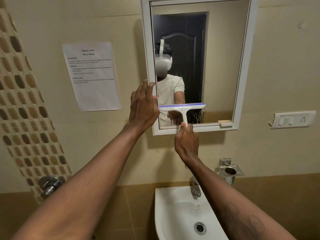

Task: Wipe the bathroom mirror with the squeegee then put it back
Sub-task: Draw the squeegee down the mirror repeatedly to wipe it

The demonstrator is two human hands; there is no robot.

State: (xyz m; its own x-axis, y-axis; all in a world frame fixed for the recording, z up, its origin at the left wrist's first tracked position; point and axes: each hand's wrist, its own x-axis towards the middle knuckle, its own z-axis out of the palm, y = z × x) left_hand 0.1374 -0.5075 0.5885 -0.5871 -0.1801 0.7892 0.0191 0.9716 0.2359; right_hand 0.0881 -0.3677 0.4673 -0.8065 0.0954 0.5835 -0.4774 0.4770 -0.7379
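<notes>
I count one squeegee [182,108] here, and my right hand [187,142] is clenched round the bottom of its handle, thumb up along the stem. Its blade lies level against the glass in the lower part of the one mirror [220,66], with streaks of water on the strip below it. My left hand [143,106] is flat and spread, gripping nothing, laid against the mirror's left frame edge. Two bare forearms reach up from the bottom of the view. Below them I see one white sink [166,213] with one tap [195,189]. On the wall there is one printed sheet [91,75] left of the mirror, one switch plate [292,119] to its right, and one metal holder [230,170] beside the tap.
</notes>
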